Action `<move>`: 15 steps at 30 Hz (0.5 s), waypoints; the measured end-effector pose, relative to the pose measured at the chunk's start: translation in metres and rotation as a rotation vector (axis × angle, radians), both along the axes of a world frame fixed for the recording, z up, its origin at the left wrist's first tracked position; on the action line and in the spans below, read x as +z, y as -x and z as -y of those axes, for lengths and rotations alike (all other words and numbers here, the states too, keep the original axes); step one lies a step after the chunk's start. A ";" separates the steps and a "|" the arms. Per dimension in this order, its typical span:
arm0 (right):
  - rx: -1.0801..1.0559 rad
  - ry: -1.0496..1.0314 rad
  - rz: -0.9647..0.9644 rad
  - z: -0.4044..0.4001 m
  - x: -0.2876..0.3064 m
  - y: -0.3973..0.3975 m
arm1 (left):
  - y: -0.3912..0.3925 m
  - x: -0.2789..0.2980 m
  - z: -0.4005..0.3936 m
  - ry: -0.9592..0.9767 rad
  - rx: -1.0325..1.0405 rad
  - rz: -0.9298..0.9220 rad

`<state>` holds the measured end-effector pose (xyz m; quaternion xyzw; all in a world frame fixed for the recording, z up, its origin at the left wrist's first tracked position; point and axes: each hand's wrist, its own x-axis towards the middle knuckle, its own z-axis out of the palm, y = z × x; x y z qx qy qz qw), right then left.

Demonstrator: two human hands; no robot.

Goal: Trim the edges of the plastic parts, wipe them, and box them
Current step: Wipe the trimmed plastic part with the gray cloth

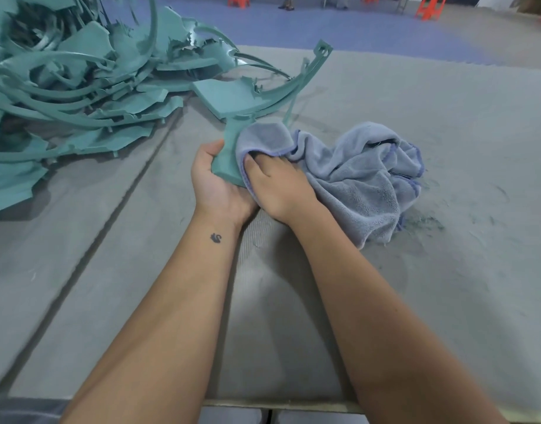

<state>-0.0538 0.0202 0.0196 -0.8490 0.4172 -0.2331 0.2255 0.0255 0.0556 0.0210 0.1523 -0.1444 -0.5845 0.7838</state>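
Centrally, left hand [215, 179] grips plastic part [232, 145]; right hand [275, 182] seemingly presses cloth [355, 166] against it.

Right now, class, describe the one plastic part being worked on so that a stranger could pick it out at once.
Start at the big heap of teal plastic parts at the table's far left, then look right to the two hands near the middle. The plastic part stands up in the left hand, while the right hand presses a blue-grey cloth against it. It alone is lifted and held.

I see a grey tabletop [385, 301]; a heap of teal plastic parts [73, 96] lies upper left, a crumpled blue cloth [361, 175] right of centre.
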 end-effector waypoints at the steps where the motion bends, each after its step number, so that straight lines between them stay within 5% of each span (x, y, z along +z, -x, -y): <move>1: -0.013 -0.012 -0.020 0.000 -0.001 -0.001 | 0.000 0.000 -0.001 0.005 0.015 -0.012; 9: -0.134 0.055 -0.146 0.007 -0.009 -0.002 | -0.017 -0.001 -0.010 0.084 -0.037 -0.044; 12: -0.267 -0.120 0.173 0.010 -0.004 0.000 | -0.027 -0.001 -0.014 0.138 -0.075 -0.074; 15: -0.379 -0.373 0.768 0.013 0.002 0.007 | -0.034 -0.001 -0.016 0.215 -0.066 -0.140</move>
